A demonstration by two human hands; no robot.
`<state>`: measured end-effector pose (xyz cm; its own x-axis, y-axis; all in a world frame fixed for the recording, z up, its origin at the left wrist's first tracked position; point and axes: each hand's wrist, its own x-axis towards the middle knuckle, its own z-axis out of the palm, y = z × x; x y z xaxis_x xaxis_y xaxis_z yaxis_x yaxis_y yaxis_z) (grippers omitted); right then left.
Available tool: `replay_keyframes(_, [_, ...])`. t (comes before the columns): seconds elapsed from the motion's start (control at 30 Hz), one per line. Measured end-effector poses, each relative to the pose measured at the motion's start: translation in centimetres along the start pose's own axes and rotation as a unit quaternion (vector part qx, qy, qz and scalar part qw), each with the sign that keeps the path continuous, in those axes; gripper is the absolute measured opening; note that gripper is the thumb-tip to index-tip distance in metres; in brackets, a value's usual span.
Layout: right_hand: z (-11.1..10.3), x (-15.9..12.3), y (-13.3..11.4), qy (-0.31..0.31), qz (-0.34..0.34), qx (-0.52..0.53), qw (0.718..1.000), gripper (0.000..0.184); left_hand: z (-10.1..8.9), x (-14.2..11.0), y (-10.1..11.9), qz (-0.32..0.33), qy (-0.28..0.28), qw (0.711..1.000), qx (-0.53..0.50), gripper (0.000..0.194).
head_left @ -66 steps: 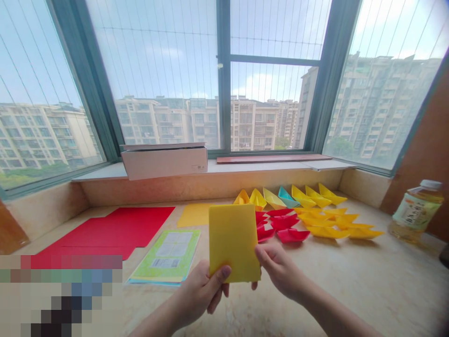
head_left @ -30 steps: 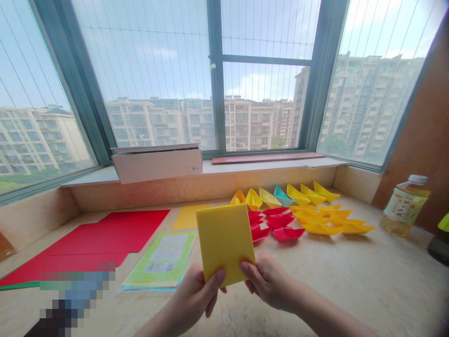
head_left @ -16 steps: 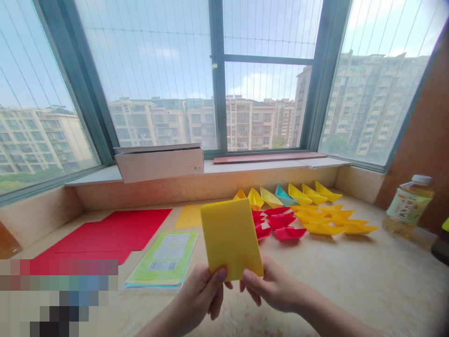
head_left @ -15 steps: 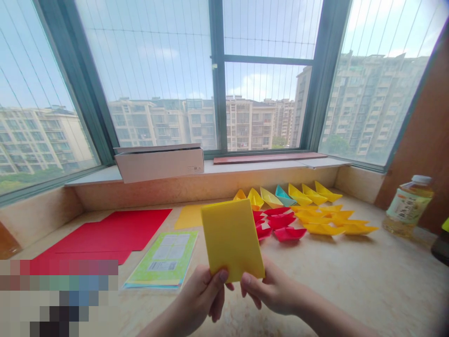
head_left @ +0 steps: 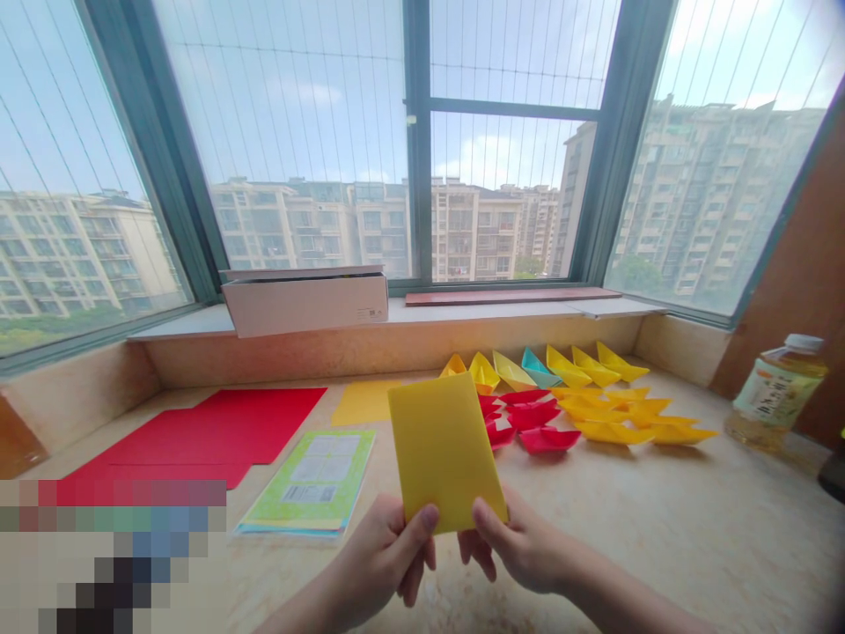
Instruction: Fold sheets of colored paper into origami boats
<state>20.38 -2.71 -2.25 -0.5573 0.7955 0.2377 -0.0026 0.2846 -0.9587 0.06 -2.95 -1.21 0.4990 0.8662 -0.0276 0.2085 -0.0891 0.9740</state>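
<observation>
A folded sheet of yellow paper (head_left: 445,449) is held up before me, its broad face towards the camera. My left hand (head_left: 400,546) pinches its lower left corner, thumb on the front and fingers behind. At the lower right corner, my right hand (head_left: 515,537) grips it the same way. Behind the paper stand folded paper boats: red ones (head_left: 547,438), yellow ones (head_left: 617,431) and a teal one (head_left: 538,370). The sheet partly covers the red boats on the left.
Red paper sheets (head_left: 191,436) lie on the left of the stone countertop (head_left: 594,528). Nearer is a green paper packet (head_left: 310,484), with a yellow sheet (head_left: 360,402) behind it. A drink bottle (head_left: 775,387) stands at right. A white box (head_left: 307,304) rests on the windowsill.
Both hands and the folded yellow paper have shifted slightly right in the view. The paper's top edges look closer together than before. The camera has moved slightly too.
</observation>
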Motion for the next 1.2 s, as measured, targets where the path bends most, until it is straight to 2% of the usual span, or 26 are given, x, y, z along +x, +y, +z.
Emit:
replay_keyframes(0.1, [-0.1,0.1,0.1,0.024,-0.005,-0.005,1.000,0.076,0.0,0.1,-0.1,-0.005,-0.006,1.000,-0.002,0.069])
replay_keyframes(0.27, [0.1,0.5,-0.2,0.053,0.043,-0.048,0.997,0.069,-0.2,0.0,0.1,-0.008,0.004,1.000,-0.008,0.067])
replay_keyframes(0.4, [0.2,0.4,-0.1,0.042,0.040,-0.047,0.997,0.068,-0.4,-0.3,0.2,-0.006,-0.061,0.997,-0.039,0.065])
replay_keyframes(0.5, [0.1,0.2,0.0,0.019,0.025,-0.013,0.999,0.067,-0.3,-0.4,0.3,-0.021,-0.088,0.994,-0.054,0.064])
replay_keyframes(0.67, [0.0,0.0,-0.3,-0.010,-0.029,0.047,0.998,0.067,0.2,-0.3,0.8,0.001,-0.065,0.996,-0.061,0.066])
replay_keyframes(0.77, [0.4,0.0,-0.3,-0.009,-0.056,0.035,0.998,0.062,0.5,-0.4,1.2,-0.003,-0.076,0.994,-0.072,0.067])
replay_keyframes(0.97, [1.4,0.3,-0.6,0.028,0.006,0.006,1.000,0.055,0.8,-0.6,1.0,-0.033,-0.092,0.994,-0.052,0.068])
replay_keyframes(1.2, [1.4,0.3,0.0,0.001,0.035,0.031,0.999,0.066,1.1,-0.7,0.8,-0.040,-0.098,0.993,-0.044,0.072])
